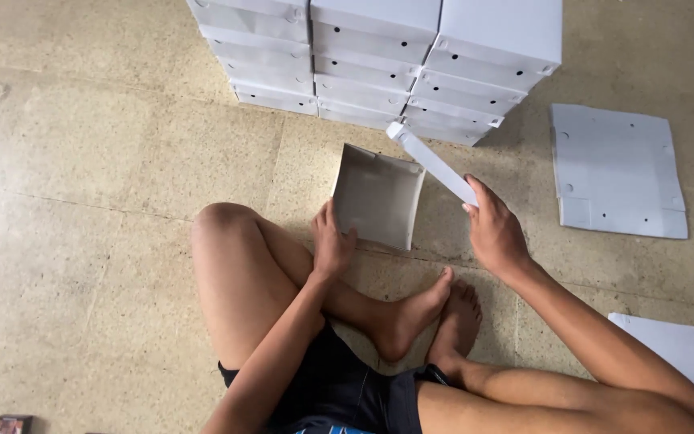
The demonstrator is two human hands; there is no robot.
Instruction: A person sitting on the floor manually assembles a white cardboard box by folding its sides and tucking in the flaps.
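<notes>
On a speckled beige floor [82, 161], seen from above, a person sits cross-legged in dark shorts, bare feet tucked together just in front of the body. At the very bottom left edge, a small dark object [14, 423] lies on the floor; its kind cannot be made out.

Just beyond the feet, both hands work on a half-folded white cardboard box [377, 197], which rests on the floor with its grey inside facing up. The left hand [332, 241] grips the box's near left edge, fingers curled around the card. The right hand [493, 233] pinches a long narrow flap [431, 162] of the same box between thumb and fingertips, holding it raised and angled away from the box's right side.

To the right, beside the right forearm, the corner of a flat white sheet [672, 341] shows on the floor. Farther right and farther away lies a flat, unfolded white box blank [616, 170] with small round holes.

At the far edge, directly behind the box in hand, stand stacks of finished white boxes [379, 60], three columns side by side, each box with small round holes in its side.
</notes>
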